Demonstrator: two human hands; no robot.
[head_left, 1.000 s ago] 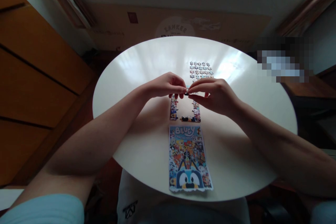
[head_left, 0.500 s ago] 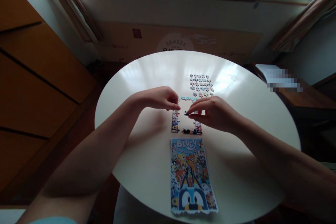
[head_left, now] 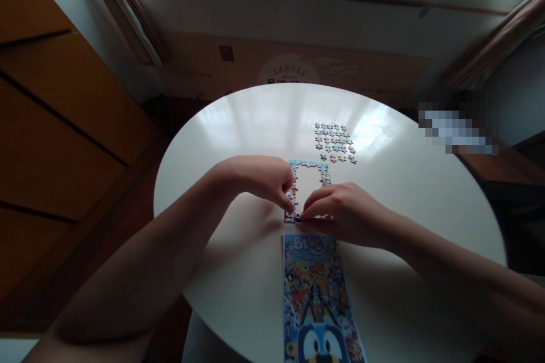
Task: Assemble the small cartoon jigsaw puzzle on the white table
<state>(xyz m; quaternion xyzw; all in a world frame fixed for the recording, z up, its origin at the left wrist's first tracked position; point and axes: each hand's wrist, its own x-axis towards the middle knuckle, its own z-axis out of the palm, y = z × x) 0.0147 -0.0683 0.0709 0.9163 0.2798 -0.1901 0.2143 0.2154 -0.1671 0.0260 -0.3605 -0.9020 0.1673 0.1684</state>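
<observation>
A jigsaw border (head_left: 309,163) lies on the white table, its top and left sides showing and its middle bare. My right hand (head_left: 340,210) pinches a dark puzzle piece (head_left: 298,218) at the bottom edge, beside the lower left corner. That hand covers most of the bottom row and the lower right side. At the left side of the border is my left hand (head_left: 268,178), fingers curled and thumb tip resting on the lower left pieces; I see nothing in its grasp. Nearer me lies a picture sheet (head_left: 317,295) lettered "Bluey", with a blue cartoon dog.
Several loose puzzle pieces (head_left: 335,142) are laid out in rows beyond the border, to the right. The round white table (head_left: 204,142) stands before a wall with windows. A brown side surface (head_left: 494,167) is at the right, a wooden cabinet (head_left: 63,142) at the left.
My right hand has brought the dark piece down from the open middle to the bottom edge. My left hand has moved down along the left side. The view has shifted slightly.
</observation>
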